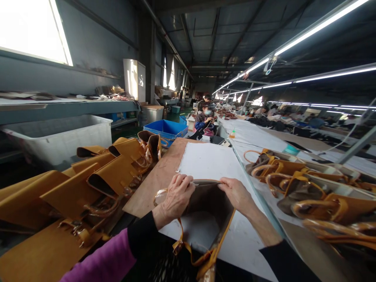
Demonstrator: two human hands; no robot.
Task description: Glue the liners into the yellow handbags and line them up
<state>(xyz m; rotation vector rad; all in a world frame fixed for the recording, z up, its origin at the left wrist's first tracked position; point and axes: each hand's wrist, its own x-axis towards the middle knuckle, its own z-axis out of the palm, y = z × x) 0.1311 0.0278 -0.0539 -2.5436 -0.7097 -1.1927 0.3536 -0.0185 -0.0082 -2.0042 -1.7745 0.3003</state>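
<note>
A tan handbag (210, 203) with a dark lining stands mouth-up in front of me, its inside facing my view. My left hand (178, 196) grips the bag's far rim at the left, fingers curled over it. At the right end of the same rim, my right hand (236, 194) pinches the edge between thumb and fingers. Something pale lies at the bottom of the bag. A strap with hardware hangs at its near side. Beneath is a white sheet (210, 158) on a brown board (164, 168).
Several tan bags (108, 172) are piled on the left, and more bags with wrapped handles (293, 184) lie on the right-hand table. A blue bin (164, 129) and a grey tub (61, 137) stand beyond the left pile. A person (204, 119) sits farther ahead.
</note>
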